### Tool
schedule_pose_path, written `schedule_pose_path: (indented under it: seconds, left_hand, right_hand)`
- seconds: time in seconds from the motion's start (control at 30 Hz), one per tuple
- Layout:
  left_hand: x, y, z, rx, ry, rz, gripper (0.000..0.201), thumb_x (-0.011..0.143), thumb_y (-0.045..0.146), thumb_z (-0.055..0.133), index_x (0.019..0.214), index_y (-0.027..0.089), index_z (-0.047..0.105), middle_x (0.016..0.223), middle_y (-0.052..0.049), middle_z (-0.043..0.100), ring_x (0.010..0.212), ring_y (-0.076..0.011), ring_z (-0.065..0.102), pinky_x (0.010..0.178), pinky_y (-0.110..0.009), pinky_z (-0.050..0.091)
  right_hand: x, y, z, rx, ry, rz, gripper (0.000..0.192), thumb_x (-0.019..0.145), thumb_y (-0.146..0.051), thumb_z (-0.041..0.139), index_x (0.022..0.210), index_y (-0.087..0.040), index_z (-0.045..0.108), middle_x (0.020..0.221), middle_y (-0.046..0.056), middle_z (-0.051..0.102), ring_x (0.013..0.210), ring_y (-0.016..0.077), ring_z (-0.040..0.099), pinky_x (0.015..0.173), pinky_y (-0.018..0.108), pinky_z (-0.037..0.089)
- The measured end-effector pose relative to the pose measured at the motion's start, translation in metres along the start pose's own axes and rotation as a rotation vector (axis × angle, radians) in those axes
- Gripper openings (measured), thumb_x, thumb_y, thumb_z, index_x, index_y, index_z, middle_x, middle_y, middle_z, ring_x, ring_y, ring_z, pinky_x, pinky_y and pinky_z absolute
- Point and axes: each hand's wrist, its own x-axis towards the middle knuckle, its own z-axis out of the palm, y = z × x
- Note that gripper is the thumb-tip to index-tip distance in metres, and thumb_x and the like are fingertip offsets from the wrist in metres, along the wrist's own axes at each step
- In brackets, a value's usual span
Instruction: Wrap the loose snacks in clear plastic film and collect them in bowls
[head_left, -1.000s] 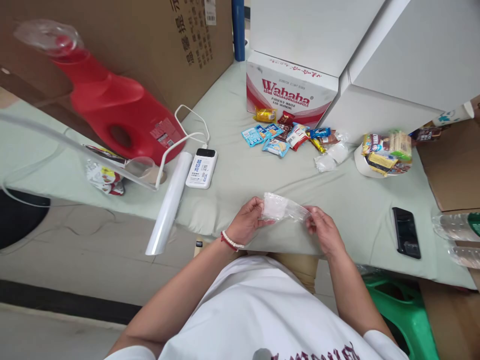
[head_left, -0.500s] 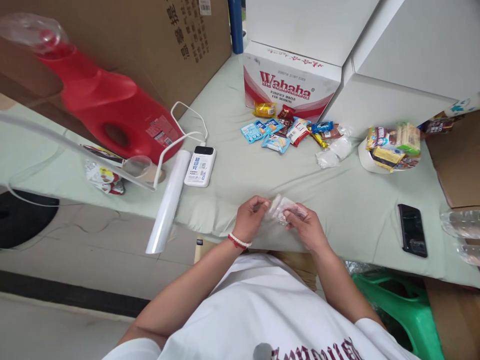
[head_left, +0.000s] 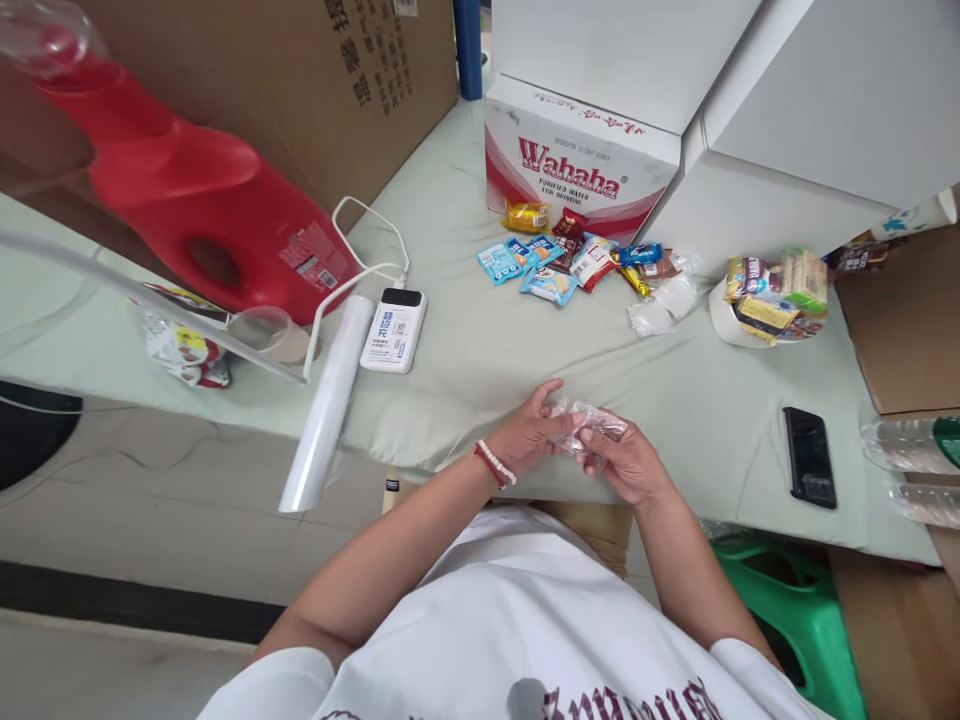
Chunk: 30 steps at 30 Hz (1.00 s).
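Note:
Between my hands is a small item in crumpled clear plastic wrap, with a brownish or reddish tint showing through; its contents cannot be made out. My right hand pinches it between thumb and fingers from the right. My left hand presses the wrap's left end, with one finger sticking up away from it. Both hands are over the table's front edge. Beyond them lie snack packets in blue, red, yellow and brown, and crumpled whitish plastic pieces to their right.
A white tub full of snacks and a black phone are on the right. On the left stand a roll of clear film, overhanging the edge, a cabled power bank and a red jug. A Wahaha box stands behind.
My left hand has moved right and closed in on the wrap, its fingers now overlapping it. The wrapped item sits slightly further right. The view has shifted a little.

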Motion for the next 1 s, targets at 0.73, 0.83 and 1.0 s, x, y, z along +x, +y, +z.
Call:
schedule_pose_path:
  seconds: [0.73, 0.83, 1.0]
  left_hand:
    - [-0.074, 0.008, -0.079, 1.351, 0.530, 0.968, 0.015, 0.094, 0.033, 0.064, 0.104, 0.023, 0.069, 0.107, -0.008, 0.067, 0.105, -0.0239, 0.062, 0.093, -0.041, 0.052]
    - [-0.048, 0.004, -0.061, 1.628, 0.274, 0.874, 0.018, 0.096, 0.032, 0.062, 0.107, 0.023, 0.072, 0.112, -0.011, 0.071, 0.111, -0.0281, 0.062, 0.094, -0.045, 0.049]
    - [-0.008, 0.003, -0.064, 1.533, 0.262, 0.531, 0.020, 0.094, 0.020, 0.054, 0.093, 0.021, 0.075, 0.093, -0.008, 0.073, 0.088, -0.0231, 0.065, 0.081, -0.037, 0.047]
  right_hand:
    - [0.062, -0.036, -0.050, -0.285, 0.125, -0.061, 0.060, 0.046, -0.060, 0.099, 0.071, -0.017, 0.065, 0.064, -0.002, 0.062, 0.044, 0.0032, 0.036, 0.036, 0.018, 0.022]
    - [0.065, -0.042, -0.050, -0.306, 0.106, -0.052, 0.060, 0.045, -0.059, 0.100, 0.071, -0.017, 0.064, 0.063, -0.002, 0.062, 0.044, 0.0030, 0.036, 0.036, 0.018, 0.021]
    - [0.066, -0.051, -0.057, -0.193, 0.119, -0.103, 0.057, 0.050, -0.053, 0.100, 0.082, -0.020, 0.067, 0.074, -0.002, 0.066, 0.053, 0.0060, 0.050, 0.043, 0.017, 0.041]
